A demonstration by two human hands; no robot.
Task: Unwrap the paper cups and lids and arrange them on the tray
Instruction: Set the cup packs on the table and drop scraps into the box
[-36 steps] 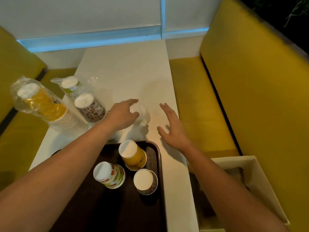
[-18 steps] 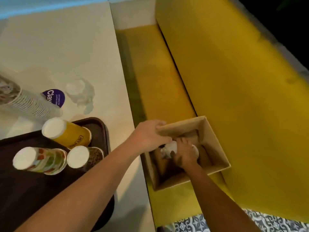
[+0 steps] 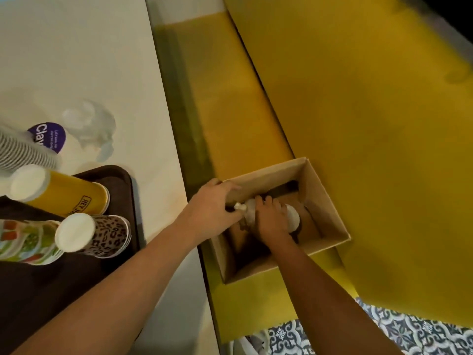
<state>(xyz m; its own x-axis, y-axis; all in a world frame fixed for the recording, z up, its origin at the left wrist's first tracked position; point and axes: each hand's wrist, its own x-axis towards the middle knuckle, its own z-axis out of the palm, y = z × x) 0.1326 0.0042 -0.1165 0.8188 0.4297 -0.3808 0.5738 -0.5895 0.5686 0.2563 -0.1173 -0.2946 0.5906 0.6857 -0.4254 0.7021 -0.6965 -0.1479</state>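
Both hands reach into an open cardboard box (image 3: 327, 201) on the yellow bench seat. My right hand (image 3: 272, 220) grips a plastic-wrapped pack (image 3: 293, 217) with a white round end inside the box. My left hand (image 3: 213, 210) pinches the knotted end of its wrap (image 3: 240, 206). On the dark brown tray (image 3: 122, 180) at the left stand three upside-down cup stacks: yellow (image 3: 66, 193), leopard print (image 3: 102, 234) and a colourful striped one (image 3: 23, 242).
A crumpled clear wrapper (image 3: 89, 126) and a purple round sticker (image 3: 48, 135) lie on the white table beyond the tray. A stack of white cup rims (image 3: 23, 152) lies at the left edge. Patterned floor tiles (image 3: 384, 334) show below the bench.
The view swung from the table to the box on the bench. Both hands left the wrapper on the table, went into the box and took hold of a wrapped pack.
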